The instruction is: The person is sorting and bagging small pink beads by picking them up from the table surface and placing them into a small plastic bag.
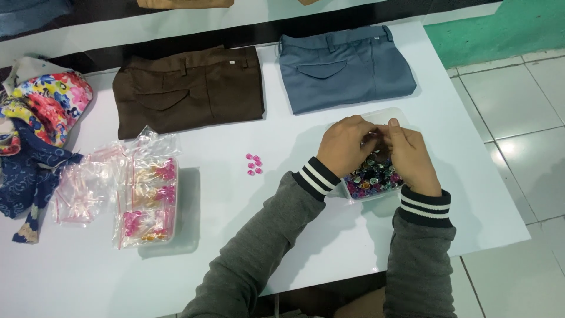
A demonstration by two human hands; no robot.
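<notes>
Bead box (393, 115), a clear plastic container right of centre on the white table (235, 247), holds a heap of small multicoloured beads (371, 179); most of its rim and contents are covered by the two hands working above it. Left hand (344, 144): curled, fingers bent inward over the box, fingertips meeting those of the other hand. Right hand (412, 156): likewise curled, thumb and forefinger pinched together at the upper edge of the box. Something small sits between the fingertips of both hands, but it is too small and too hidden to identify. Both wrists emerge from grey sleeves with black-and-white striped cuffs; the forearms are cut off by the lower edge of the frame.

Left of the hands, a few loose pink beads (253, 164) lie on the bare table, apart from the box. At lower left, a second clear tub (154, 203) holds pink and gold items inside crumpled plastic bags (88, 185); their exact kind cannot be made out. At far left, a pile of patterned cloth (41, 118) is partly cropped. Along the upper table edge lie folded brown trousers (188, 88) and, just beside them to the right, folded blue-grey trousers (344, 68). More fabric at the top of the frame is cut off. Tiled floor (524, 118) shows at right.
</notes>
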